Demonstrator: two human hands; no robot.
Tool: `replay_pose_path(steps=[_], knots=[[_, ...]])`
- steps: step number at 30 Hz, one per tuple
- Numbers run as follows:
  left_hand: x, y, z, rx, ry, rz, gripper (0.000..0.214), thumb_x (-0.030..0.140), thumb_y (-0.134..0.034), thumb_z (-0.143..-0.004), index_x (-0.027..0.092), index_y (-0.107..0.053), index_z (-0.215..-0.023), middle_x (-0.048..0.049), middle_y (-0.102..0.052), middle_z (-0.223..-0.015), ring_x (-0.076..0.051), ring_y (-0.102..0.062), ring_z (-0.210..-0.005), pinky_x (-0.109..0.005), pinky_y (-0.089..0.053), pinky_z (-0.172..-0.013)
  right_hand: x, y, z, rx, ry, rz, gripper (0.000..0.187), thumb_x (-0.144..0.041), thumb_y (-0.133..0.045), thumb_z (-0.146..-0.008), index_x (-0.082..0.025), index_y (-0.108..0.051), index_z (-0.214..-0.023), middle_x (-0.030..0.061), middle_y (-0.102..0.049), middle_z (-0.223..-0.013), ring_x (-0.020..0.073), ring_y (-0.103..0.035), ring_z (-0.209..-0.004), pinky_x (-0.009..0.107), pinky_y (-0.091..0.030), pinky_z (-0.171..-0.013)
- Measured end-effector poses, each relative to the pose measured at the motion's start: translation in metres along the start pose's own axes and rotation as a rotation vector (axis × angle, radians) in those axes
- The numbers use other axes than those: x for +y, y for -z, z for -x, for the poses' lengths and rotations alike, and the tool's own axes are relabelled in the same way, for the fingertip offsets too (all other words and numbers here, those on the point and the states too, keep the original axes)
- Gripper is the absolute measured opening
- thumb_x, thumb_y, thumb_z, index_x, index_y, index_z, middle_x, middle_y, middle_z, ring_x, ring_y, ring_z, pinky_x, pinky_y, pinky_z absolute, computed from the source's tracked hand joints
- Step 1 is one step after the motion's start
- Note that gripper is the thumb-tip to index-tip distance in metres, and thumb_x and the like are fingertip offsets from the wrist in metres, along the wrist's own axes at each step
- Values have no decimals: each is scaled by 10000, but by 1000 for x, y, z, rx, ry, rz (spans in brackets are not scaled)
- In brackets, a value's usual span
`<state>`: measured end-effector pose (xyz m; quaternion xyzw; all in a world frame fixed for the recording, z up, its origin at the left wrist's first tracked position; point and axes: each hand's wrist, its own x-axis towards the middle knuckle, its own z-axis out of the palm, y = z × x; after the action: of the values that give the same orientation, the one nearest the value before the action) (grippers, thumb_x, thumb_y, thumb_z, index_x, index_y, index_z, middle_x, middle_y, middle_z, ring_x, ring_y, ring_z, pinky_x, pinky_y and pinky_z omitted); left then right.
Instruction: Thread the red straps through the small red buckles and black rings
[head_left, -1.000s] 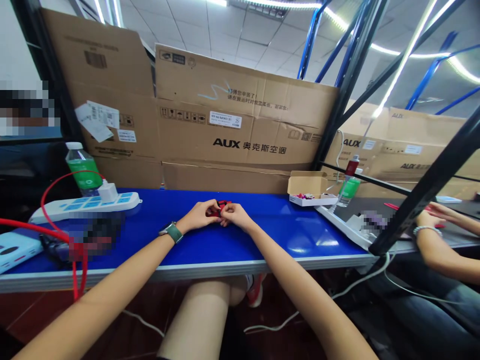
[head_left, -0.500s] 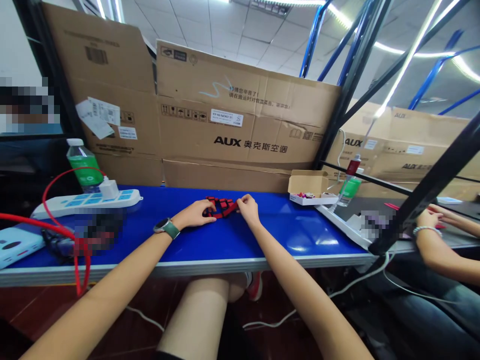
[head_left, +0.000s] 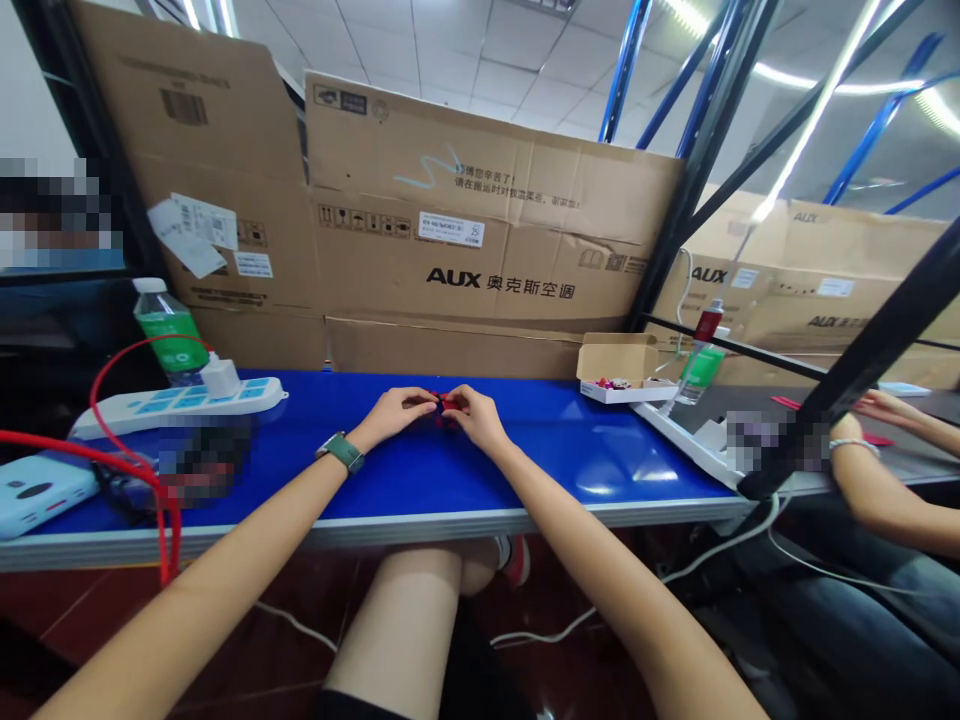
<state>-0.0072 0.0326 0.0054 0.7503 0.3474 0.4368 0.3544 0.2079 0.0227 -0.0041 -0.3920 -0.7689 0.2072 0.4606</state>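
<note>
Between my fingertips is a small red-and-black piece (head_left: 444, 404), like a strip of ribbon bunched up, just over the blue tabletop (head_left: 420, 480). My left hand (head_left: 397, 416), with a watch on a green band (head_left: 346, 455) at its wrist, pinches the piece's left side between thumb and fingers. From the other side my right hand (head_left: 478, 418) also closes on it, thumb and fingertips drawn together. The fingers cover most of the piece, so its full shape is hidden.
On the left are a power strip (head_left: 124, 410), a green-labelled bottle (head_left: 171, 335), a light blue device (head_left: 45, 492) and a red cable (head_left: 169, 530). A small open box (head_left: 626, 385) stands at back right. Cardboard (head_left: 495, 345) walls the back. Another person's arm (head_left: 877, 480) is at right.
My hands have come closer together; the right moved left toward the left hand. The red-and-black strip, earlier stretched out between them, is now bunched and mostly covered by fingers.
</note>
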Motion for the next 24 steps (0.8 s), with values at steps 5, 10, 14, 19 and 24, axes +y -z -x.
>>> replay_pose_path(steps=[5, 10, 14, 19, 24], knots=[[2, 2, -1, 91, 18, 94, 531, 582, -784, -717, 127, -731, -986, -111, -767, -980, -254, -707, -921, -385, -556, -887, 4, -2, -1, -28, 35, -13, 270, -151, -705, -785, -220, -661, -1042, 27, -737, -1041, 179, -697, -972, 296, -525, -906], [4, 2, 0, 96, 42, 105, 536, 607, -796, -688, 129, -722, -919, -99, -763, -920, -242, -701, -874, -368, -557, -852, -2, 1, -2, -6, 41, 54, 230, -133, -635, -842, -221, -717, -1038, 36, -754, -1057, 197, -698, -995, 318, -518, -930], [3, 0, 1, 91, 36, 81, 525, 621, -774, -709, 134, -733, -904, -94, -761, -933, -232, -685, -864, -335, -539, -826, -10, 3, 0, 17, 83, 162, 184, -227, -603, -909, -233, -756, -1013, 64, -757, -1050, 222, -690, -962, 333, -513, -913], [4, -3, 2, 97, 16, 87, 486, 607, -756, -740, 143, -746, -884, -75, -757, -905, -207, -664, -823, -290, -517, -764, -17, 1, 4, 18, 206, 247, 198, -209, -581, -924, -207, -759, -1013, 83, -756, -983, 210, -689, -880, 296, -502, -856], [8, -3, 4, 94, 28, 104, 472, 592, -804, -687, 140, -749, -813, -74, -749, -852, -199, -658, -781, -289, -516, -736, -24, -1, 8, -17, 257, 441, 224, -187, -523, -963, -173, -733, -1041, 111, -736, -976, 201, -678, -865, 281, -477, -845]])
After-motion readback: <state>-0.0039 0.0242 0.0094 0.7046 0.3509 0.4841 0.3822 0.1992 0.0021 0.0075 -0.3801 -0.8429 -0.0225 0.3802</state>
